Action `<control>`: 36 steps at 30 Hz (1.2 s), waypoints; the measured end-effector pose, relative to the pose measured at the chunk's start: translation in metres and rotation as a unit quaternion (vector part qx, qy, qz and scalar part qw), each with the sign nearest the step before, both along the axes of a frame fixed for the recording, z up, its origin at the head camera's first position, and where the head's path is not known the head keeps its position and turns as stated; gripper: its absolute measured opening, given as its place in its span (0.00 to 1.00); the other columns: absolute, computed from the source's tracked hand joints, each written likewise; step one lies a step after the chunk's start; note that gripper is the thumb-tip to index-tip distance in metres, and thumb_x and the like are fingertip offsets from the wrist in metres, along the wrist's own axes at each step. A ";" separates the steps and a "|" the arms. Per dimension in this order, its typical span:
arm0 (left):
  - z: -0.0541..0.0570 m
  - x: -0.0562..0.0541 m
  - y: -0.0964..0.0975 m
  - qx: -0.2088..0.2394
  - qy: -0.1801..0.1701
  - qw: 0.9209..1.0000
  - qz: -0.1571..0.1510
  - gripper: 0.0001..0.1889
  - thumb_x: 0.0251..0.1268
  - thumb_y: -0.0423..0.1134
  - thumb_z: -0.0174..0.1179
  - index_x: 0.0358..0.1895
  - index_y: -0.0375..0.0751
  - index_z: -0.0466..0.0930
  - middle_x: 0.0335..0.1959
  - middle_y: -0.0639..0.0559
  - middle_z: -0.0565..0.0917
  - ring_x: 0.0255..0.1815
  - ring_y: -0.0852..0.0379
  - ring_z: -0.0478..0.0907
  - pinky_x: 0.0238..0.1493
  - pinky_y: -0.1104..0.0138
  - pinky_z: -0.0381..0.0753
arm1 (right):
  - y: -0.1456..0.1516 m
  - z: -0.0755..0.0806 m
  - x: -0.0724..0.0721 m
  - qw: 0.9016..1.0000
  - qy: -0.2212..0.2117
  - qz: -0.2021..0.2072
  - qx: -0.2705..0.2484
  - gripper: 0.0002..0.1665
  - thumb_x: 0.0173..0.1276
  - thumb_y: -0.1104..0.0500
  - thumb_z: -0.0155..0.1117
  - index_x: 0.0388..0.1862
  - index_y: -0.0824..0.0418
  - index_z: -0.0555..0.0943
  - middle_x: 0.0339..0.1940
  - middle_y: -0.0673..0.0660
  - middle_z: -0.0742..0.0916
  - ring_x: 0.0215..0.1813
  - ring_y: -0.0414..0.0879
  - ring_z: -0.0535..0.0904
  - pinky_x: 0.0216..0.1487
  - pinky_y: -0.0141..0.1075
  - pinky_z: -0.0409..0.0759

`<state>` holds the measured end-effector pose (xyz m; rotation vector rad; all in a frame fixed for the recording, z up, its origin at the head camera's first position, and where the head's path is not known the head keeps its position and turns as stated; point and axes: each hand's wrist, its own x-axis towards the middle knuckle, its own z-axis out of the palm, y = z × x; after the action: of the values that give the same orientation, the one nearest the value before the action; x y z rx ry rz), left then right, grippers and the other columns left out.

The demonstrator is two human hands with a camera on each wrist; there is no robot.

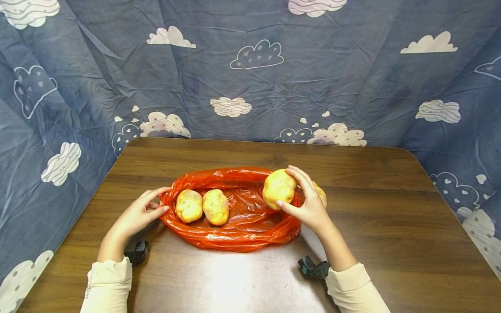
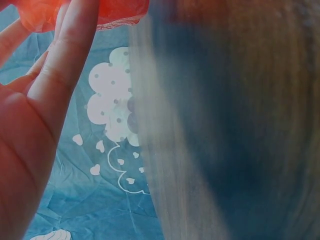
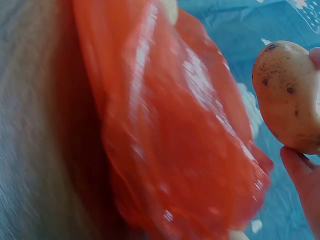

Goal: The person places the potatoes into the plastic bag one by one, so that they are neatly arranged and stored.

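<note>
A red plastic bag [image 1: 246, 202] lies on the table with its mouth spread wide. Two potatoes, one on the left [image 1: 189, 206] and one beside it [image 1: 215, 207], sit inside its left half. At the bag's left end my left hand [image 1: 135, 214] holds the rim between thumb and fingers; the left wrist view catches only a strip of the red plastic [image 2: 122, 11]. My right hand [image 1: 307, 202] grips a potato [image 1: 279, 189] over the bag's right end. Dark specks mark that potato [image 3: 287, 95] in the right wrist view. Another potato [image 1: 321, 194] is partly hidden behind my right hand.
The brown wooden table [image 1: 391, 226] reaches back to a blue cloth backdrop [image 1: 250, 87] with cloud prints. Black wrist devices show below the left hand [image 1: 135, 214] and by the right sleeve [image 1: 354, 284]. A bright glare lies on the table in front of the bag.
</note>
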<state>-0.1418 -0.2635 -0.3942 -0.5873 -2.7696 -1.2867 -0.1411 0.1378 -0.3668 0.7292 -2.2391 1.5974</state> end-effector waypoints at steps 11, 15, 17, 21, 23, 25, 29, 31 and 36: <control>0.017 0.006 0.008 -0.005 0.007 1.000 -0.001 0.21 0.55 0.24 0.58 0.54 0.26 0.67 0.40 0.35 0.71 0.31 0.50 0.73 0.30 0.70 0.74 | -0.023 -0.013 -0.003 0.997 -0.032 0.056 0.038 0.41 0.44 0.72 0.70 0.59 0.73 0.64 0.62 0.69 0.64 0.64 0.56 0.58 0.60 0.35 0.60; 0.016 0.005 0.008 -0.006 0.004 1.000 0.000 0.21 0.55 0.24 0.58 0.54 0.27 0.67 0.40 0.36 0.71 0.31 0.49 0.73 0.31 0.69 0.74 | -0.031 -0.018 -0.005 0.995 -0.056 0.076 0.041 0.40 0.46 0.72 0.70 0.59 0.73 0.64 0.62 0.69 0.64 0.64 0.55 0.58 0.61 0.39 0.59; 0.017 0.005 0.008 -0.006 0.003 1.000 0.001 0.21 0.55 0.24 0.58 0.54 0.27 0.67 0.40 0.35 0.71 0.31 0.49 0.73 0.31 0.68 0.74 | -0.036 -0.020 -0.005 0.993 -0.068 0.080 0.046 0.40 0.46 0.71 0.70 0.60 0.72 0.64 0.62 0.69 0.64 0.64 0.54 0.59 0.61 0.41 0.59; 0.017 0.006 0.009 -0.006 0.000 1.000 0.003 0.21 0.55 0.24 0.58 0.55 0.27 0.67 0.40 0.35 0.71 0.31 0.49 0.73 0.30 0.69 0.74 | -0.045 -0.023 -0.007 0.990 -0.089 0.093 0.052 0.40 0.48 0.70 0.70 0.60 0.71 0.64 0.62 0.68 0.65 0.63 0.52 0.59 0.60 0.43 0.60; 0.018 0.006 0.009 -0.005 -0.001 1.000 0.003 0.21 0.55 0.24 0.58 0.55 0.27 0.67 0.41 0.35 0.71 0.31 0.49 0.73 0.30 0.69 0.74 | -0.049 -0.025 -0.008 0.989 -0.092 0.100 0.057 0.40 0.48 0.70 0.69 0.60 0.72 0.64 0.62 0.68 0.65 0.63 0.53 0.59 0.60 0.44 0.60; 0.017 0.006 0.009 -0.006 -0.001 1.000 0.003 0.21 0.55 0.24 0.58 0.55 0.27 0.67 0.41 0.35 0.71 0.31 0.49 0.73 0.30 0.69 0.74 | -0.053 -0.028 -0.010 0.988 -0.091 0.109 0.059 0.39 0.48 0.70 0.69 0.60 0.72 0.64 0.62 0.67 0.65 0.64 0.54 0.59 0.61 0.44 0.59; 0.017 0.006 0.008 -0.007 0.001 1.000 0.001 0.21 0.55 0.24 0.58 0.55 0.26 0.67 0.41 0.34 0.71 0.31 0.48 0.73 0.30 0.68 0.74 | -0.057 -0.042 -0.017 0.987 -0.080 0.116 0.072 0.40 0.48 0.68 0.71 0.60 0.69 0.65 0.62 0.65 0.66 0.65 0.52 0.58 0.62 0.43 0.57; 0.016 0.006 0.008 -0.007 0.002 1.000 0.001 0.22 0.55 0.24 0.58 0.55 0.26 0.67 0.41 0.34 0.71 0.31 0.49 0.73 0.30 0.68 0.74 | -0.057 -0.053 -0.022 0.986 -0.082 0.123 0.074 0.40 0.48 0.65 0.71 0.61 0.66 0.65 0.63 0.64 0.65 0.65 0.49 0.58 0.62 0.42 0.57; 0.014 0.006 0.008 -0.006 0.002 1.000 0.001 0.22 0.55 0.24 0.58 0.55 0.26 0.67 0.41 0.34 0.71 0.31 0.50 0.74 0.30 0.69 0.74 | -0.057 -0.070 -0.030 0.983 -0.089 0.136 0.079 0.41 0.49 0.61 0.72 0.62 0.63 0.65 0.64 0.64 0.64 0.65 0.47 0.57 0.63 0.43 0.55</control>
<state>-0.1358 -0.2560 -0.3800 -0.5860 -2.7753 -1.2673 -0.1712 0.0805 -0.4366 1.0104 -2.5081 1.6780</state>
